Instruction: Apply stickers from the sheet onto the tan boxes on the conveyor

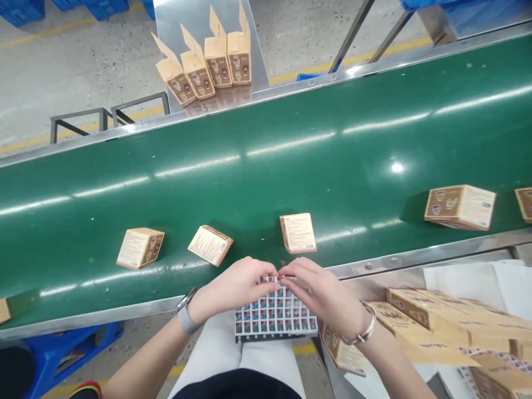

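Note:
A sheet of small printed labels in rows [276, 318] lies over the lap, close to the belt's near edge. My left hand [245, 282], with a watch on its wrist, is at the sheet's top edge, thumb and fingers pinched together. Facing it, my right hand [310, 285], with a bracelet, has its fingers closed at the same edge. The fingertips of both hands nearly meet. Whatever small piece lies between them is too small to make out. Just beyond the hands a small printed box [300, 233] rests on the green belt.
Other boxes [141, 247], [210, 244] and a larger-looking box [460, 206] lie on the green conveyor belt [249, 188]. Four open-flapped boxes [218, 61] stand on a metal shelf beyond. Flat cartons [440, 321] are piled at right. A blue stool [62, 360] is at lower left.

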Motion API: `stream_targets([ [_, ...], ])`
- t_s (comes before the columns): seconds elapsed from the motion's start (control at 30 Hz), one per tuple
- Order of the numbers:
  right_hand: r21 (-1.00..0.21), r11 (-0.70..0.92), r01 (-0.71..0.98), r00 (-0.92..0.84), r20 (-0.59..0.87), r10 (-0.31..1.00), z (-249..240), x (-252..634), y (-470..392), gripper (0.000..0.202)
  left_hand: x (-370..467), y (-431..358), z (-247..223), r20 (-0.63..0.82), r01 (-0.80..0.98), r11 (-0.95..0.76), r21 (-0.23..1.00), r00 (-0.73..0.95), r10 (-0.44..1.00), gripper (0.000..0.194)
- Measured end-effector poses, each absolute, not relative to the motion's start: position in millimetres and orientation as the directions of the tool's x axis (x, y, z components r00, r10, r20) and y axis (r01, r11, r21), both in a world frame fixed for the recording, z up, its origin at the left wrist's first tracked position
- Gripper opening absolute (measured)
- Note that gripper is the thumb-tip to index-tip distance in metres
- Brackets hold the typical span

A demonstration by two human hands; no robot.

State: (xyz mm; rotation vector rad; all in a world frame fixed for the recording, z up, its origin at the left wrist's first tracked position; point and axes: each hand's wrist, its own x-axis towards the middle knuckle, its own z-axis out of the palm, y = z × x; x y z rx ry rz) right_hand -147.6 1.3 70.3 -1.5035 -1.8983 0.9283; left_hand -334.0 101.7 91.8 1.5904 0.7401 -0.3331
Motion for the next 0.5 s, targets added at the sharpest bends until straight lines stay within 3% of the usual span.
stream_targets([
  [0.17, -0.519, 0.351, 0.779, -0.275, 0.22, 0.936, 77, -151, -1, 0.022, -324, 104, 87, -0.598, 0.616, 0.019, 0.787, 0.756, 0.268, 0.019],
  [0.23, -0.471, 0.399, 0.786, -0.277, 0.308, 0.91, 77, -148, -4, 0.02, -321, 106, 80, -0.593, 0.604, 0.026, 0.796, 0.772, 0.227, 0.017],
  [0.3, -0.548, 0.375, 0.748, -0.206, 0.346, 0.915, 76, -142, -10, 0.018, -318, 109, 74, -0.581, 0.587, 0.018, 0.81, 0.796, 0.173, 0.016],
  [0.37, -0.729, 0.234, 0.644, -0.034, 0.278, 0.96, 73, -134, -15, 0.017, -315, 109, 67, -0.563, 0.571, -0.015, 0.821, 0.813, 0.148, 0.018],
  [0.43, -0.89, -0.035, 0.455, 0.26, 0.096, 0.961, 62, -123, -17, 0.009, -310, 107, 62, -0.539, 0.557, -0.085, 0.826, 0.825, 0.169, 0.019],
  [0.5, -0.944, -0.277, 0.178, 0.556, -0.135, 0.82, 42, -111, -13, 0.009, -301, 102, 57, -0.494, 0.535, -0.191, 0.823, 0.841, 0.221, 0.017],
])
